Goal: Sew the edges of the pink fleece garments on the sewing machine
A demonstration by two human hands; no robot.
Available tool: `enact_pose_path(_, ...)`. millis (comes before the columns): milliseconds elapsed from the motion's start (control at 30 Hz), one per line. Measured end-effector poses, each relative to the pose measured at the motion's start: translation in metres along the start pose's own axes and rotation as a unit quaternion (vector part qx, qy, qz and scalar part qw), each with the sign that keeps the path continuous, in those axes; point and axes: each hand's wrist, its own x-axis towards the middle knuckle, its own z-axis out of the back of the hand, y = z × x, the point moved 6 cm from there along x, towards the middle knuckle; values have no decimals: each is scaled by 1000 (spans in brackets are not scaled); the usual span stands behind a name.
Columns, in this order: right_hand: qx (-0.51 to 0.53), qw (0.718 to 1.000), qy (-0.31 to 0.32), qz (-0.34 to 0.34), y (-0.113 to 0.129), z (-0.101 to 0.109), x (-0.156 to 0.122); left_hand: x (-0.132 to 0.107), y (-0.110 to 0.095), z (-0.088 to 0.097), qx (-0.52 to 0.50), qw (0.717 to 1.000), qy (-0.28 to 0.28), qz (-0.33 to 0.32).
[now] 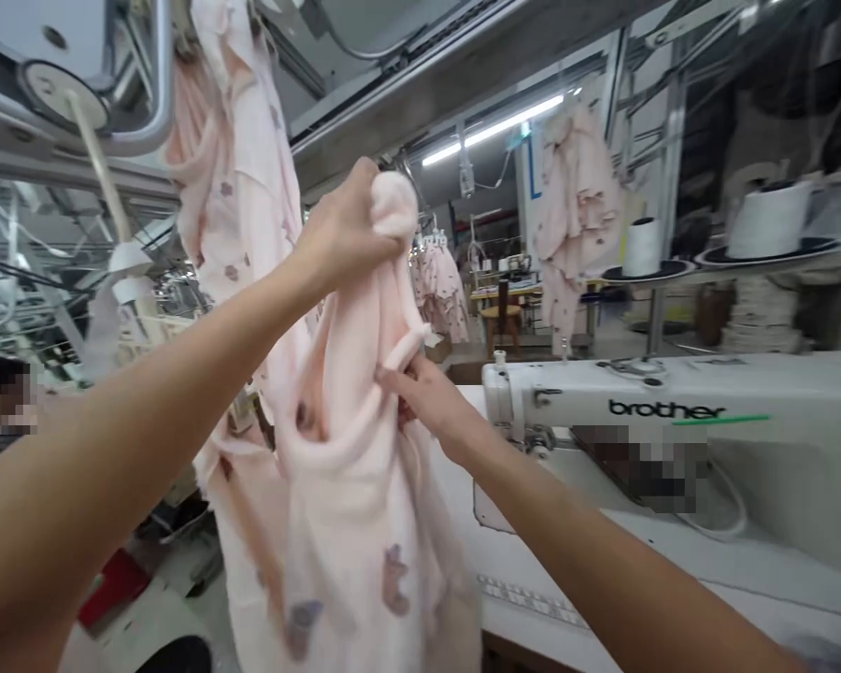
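1. so the main thing here is a pale pink fuzzy garment (343, 486) with small darker printed figures, held up in front of the person, just left of the sewing machine. the lower part hangs down in loose folds and looks a bit blurry.
2. left hand (354, 220) is the higher one. it's clenched around a bunched-up bit at the top of the garment, with a puffy wad of cloth poking out past the thumb side.
3. right hand (427, 397) is lower and over to the right, pinching a rolled edge of the same garment between thumb and fingers. the other fingertips are tucked out of sight, so can't tell what they're doing.
4. behind the left hand there's more pink printed cloth (231, 168) hanging from up high. it overlaps the held piece, and i honestly can't tell if they're joined.
5. to the right is a white sewing machine (673, 402) marked "brother", with a green strip on its front, sitting on a white table (777, 579).
6. above the machine, a small thread cone (643, 248) and a bigger thread cone (771, 220) stand on dark round holders.
7. further back, a pink ruffled garment (578, 196) hangs near a lit tube light (494, 131).
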Motion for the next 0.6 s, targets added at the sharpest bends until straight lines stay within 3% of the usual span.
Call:
enact_pose_path(100, 3, 999, -35, -7, -12, 35, -14, -27, 1, 3, 77, 997, 32, 5)
enact_pose_path(200, 51, 992, 21, -110, -40, 59, -51, -84, 24, -17, 124, 986, 97, 49)
enact_pose_path(300, 13, 981, 103, -161, -81, 72, -92, -173, 63, -84, 107, 939, 297, 135)
enact_pose_path(367, -32, 986, 82, -140, -107, 80, -106, -228, 75, -134, 69, 892, 418, 155)
enact_pose_path(400, -51, 989, 58, -128, -119, 84, -110, -247, 77, -154, 55, 877, 448, 163)
enact_pose_path(467, -75, 991, 6, -112, -134, 89, -112, -257, 67, -179, -11, 901, 409, 147)
enact_pose_path(533, -83, 990, -32, -107, -140, 91, -111, -245, 45, -190, -104, 931, 330, 114)
enact_pose_path(600, -81, 989, -59, -108, -139, 95, -110, -234, 20, -203, -192, 926, 309, 103)
